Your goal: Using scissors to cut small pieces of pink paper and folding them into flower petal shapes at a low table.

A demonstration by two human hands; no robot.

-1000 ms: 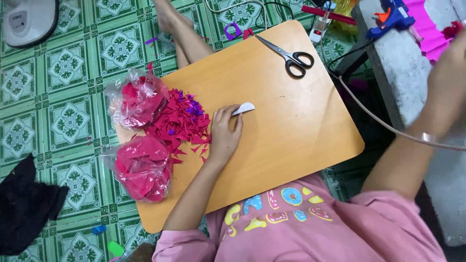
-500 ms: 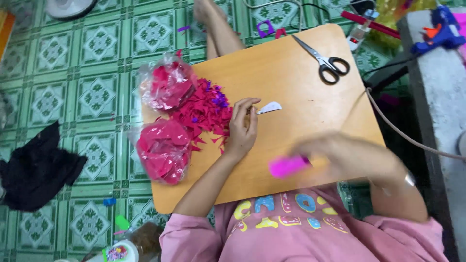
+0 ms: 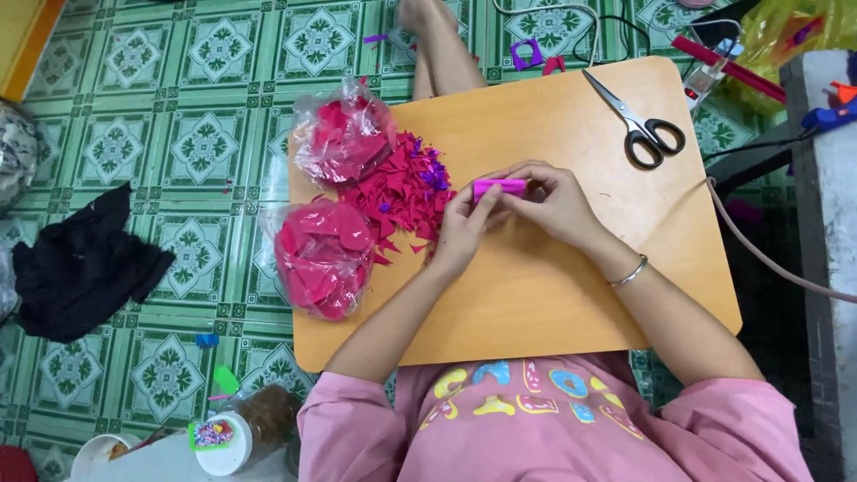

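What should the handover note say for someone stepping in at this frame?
Left hand: fingertips pinch the left end of the small magenta strip.
Right hand: holds the strip's right end; both hands keep it just above the wooden board.
Nearby: a pile of red paper scraps beside the left hand, two clear bags of red cut pieces at the board's left edge, scissors lying untouched at the far right.
Done: many red pieces cut and bagged.
Left: the strip is uncut, in hand.

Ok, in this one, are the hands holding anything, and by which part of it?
Yes: a small bright pink strip, held over the wooden board. The left hand pinches its left end, and the right hand grips its right end with the fingers.
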